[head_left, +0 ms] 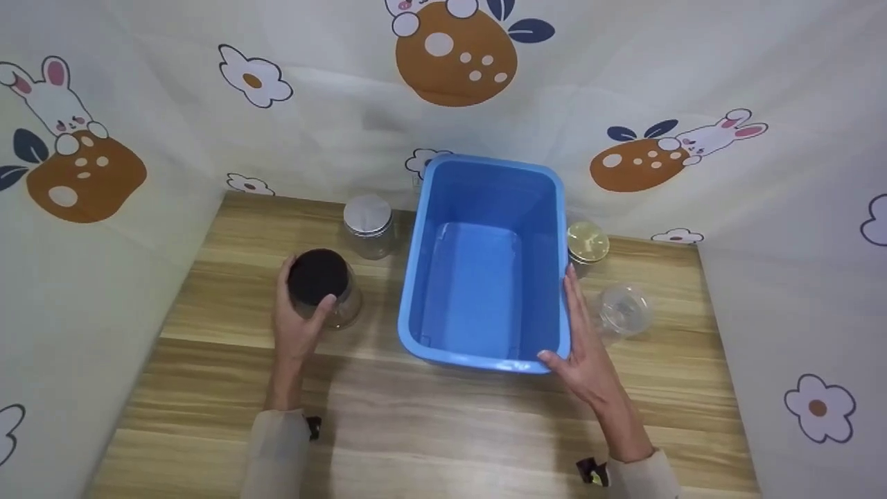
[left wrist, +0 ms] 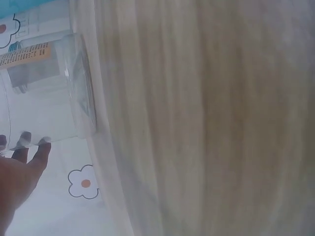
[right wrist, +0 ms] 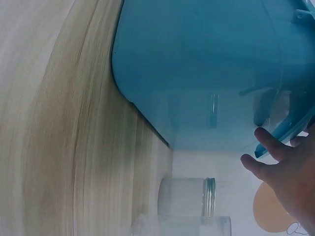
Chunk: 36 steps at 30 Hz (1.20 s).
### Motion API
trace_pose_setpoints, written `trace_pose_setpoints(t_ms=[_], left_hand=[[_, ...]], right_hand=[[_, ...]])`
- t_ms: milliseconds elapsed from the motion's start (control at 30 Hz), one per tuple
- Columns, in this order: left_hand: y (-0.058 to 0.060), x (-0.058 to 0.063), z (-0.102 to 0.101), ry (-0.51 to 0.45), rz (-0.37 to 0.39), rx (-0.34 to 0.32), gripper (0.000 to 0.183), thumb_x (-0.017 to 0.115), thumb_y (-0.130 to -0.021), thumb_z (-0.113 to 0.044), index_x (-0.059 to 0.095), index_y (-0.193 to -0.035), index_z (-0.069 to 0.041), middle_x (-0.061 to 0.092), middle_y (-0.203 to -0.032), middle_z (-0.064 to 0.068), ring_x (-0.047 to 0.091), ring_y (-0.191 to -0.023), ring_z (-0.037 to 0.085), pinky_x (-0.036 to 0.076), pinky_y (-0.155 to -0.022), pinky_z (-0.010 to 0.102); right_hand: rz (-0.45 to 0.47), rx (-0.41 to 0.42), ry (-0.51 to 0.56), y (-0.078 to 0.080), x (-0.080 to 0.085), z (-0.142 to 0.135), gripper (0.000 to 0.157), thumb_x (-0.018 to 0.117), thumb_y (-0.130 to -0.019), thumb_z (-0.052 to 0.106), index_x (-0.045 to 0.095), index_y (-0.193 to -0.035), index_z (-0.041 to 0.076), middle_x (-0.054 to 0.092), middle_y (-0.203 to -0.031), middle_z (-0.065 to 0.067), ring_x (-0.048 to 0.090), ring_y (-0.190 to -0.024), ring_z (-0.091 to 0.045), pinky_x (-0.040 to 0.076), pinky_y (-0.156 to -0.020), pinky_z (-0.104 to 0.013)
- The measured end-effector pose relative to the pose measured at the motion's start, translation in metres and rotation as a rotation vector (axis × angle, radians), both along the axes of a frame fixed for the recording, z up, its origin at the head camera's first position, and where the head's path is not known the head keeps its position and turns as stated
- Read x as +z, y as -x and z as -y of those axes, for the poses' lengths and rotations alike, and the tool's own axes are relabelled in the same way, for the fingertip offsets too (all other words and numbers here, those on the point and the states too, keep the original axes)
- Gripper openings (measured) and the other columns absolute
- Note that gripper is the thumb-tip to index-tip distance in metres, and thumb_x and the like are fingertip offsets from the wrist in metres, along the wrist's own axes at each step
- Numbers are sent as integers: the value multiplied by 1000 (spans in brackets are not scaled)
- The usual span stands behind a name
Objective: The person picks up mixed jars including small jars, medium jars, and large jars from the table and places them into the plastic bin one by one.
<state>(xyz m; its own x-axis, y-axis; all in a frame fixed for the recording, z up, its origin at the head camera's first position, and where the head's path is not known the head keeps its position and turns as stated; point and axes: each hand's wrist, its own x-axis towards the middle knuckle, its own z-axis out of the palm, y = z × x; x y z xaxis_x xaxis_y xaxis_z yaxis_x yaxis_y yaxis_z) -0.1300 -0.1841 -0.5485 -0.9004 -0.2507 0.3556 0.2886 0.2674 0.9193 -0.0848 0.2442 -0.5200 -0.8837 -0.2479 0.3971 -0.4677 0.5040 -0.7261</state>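
Observation:
My left hand (head_left: 299,326) grips a clear jar with a black lid (head_left: 319,276), thumb on the near side and fingers round its left side. In the left wrist view, the clear jar (left wrist: 44,105) with an orange label stands beside the fingers (left wrist: 43,147). My right hand (head_left: 585,364) holds the blue plastic tub (head_left: 404,305) at its near right corner. Its thumb lies on the front rim and its fingers lie along the right side. In the right wrist view, spread fingertips (right wrist: 261,133) are at the tub wall (right wrist: 206,73), just below the rim.
A silver-lidded jar (head_left: 368,216) stands left of the tub, near the back. Right of the tub are a gold-lidded jar (head_left: 587,242) and a clear container (head_left: 625,310). Patterned cloth (head_left: 332,132) hangs behind and beside the wooden table (head_left: 416,436).

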Motion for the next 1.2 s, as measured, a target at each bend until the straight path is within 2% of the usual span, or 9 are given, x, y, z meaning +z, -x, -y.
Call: trace_pose_setpoints(t_ms=[100, 200, 333, 467, 667, 767, 900, 1100, 1200], left_hand=[[2, -1, 1, -36, 7, -14, 81, 76, -78, 2, 34, -147, 10, 38, -151, 27, 35, -140, 35, 24, -116, 33], [4, -2, 2, -80, 13, -40, 82, 75, -77, 3, 33, -147, 11, 38, -151, 28, 37, -138, 33, 27, -114, 30], [7, -1, 3, -90, 6, -58, 81, 75, -76, 5, 34, -146, 12, 39, -149, 30, 38, -137, 33, 27, -113, 29], [8, 0, 4, -71, 15, -49, 81, 76, -77, 4, 35, -147, 10, 40, -149, 27, 38, -137, 35, 26, -114, 32], [9, -1, 4, -81, 36, -47, 83, 76, -77, 3, 33, -149, 8, 39, -151, 26, 37, -138, 35, 26, -115, 33], [10, -5, 3, -119, 25, -56, 84, 74, -77, 5, 32, -148, 10, 37, -152, 27, 34, -140, 36, 24, -117, 34], [12, -9, 0, -160, -5, -62, 82, 72, -76, 7, 32, -147, 12, 36, -151, 30, 32, -141, 37, 21, -119, 36], [16, -7, -8, -169, -30, -33, 78, 73, -74, 7, 38, -144, 13, 43, -146, 29, 41, -135, 21, 26, -115, 33], [18, -7, -10, -167, -40, -18, 78, 74, -72, 7, 40, -142, 13, 45, -144, 28, 43, -133, 19, 27, -114, 34]], right_hand=[[53, -10, -26, -1, 1, -2, 111, 57, -82, 76, 11, -160, 12, 1, -167, -7, 5, -151, -35, 11, -107, -77], [68, -13, -50, -1, 3, -4, 112, 61, -81, 73, 12, -160, 12, 1, -167, -7, 5, -151, -35, 12, -107, -77], [95, -24, -62, -3, 3, -5, 110, 70, -81, 62, 12, -160, 13, 1, -167, -6, 8, -151, -35, 14, -108, -75], [168, -47, -53, -7, 3, -5, 107, 75, -81, 46, 8, -161, 21, 7, -167, -3, 13, -150, -34, 16, -109, -73], [284, -27, 56, -8, 3, -5, 111, 79, -78, 29, 5, -161, 23, 9, -166, -2, 22, -147, -37, 24, -109, -70], [340, -5, 136, -9, 2, -7, 115, 81, -76, 31, 4, -161, 24, 8, -166, -3, 27, -143, -39, 32, -105, -68], [364, 4, 175, -9, 1, -8, 118, 83, -74, 35, 4, -161, 25, 7, -167, -3, 27, -143, -40, 34, -103, -68], [334, 20, 169, -7, 3, -9, 122, 84, -71, 52, 7, -161, 25, 7, -167, 0, 15, -149, -36, 18, -109, -72], [329, 30, 174, -6, 4, -9, 127, 86, -67, 55, 8, -161, 23, 9, -167, 0, 11, -150, -34, 13, -111, -71]])
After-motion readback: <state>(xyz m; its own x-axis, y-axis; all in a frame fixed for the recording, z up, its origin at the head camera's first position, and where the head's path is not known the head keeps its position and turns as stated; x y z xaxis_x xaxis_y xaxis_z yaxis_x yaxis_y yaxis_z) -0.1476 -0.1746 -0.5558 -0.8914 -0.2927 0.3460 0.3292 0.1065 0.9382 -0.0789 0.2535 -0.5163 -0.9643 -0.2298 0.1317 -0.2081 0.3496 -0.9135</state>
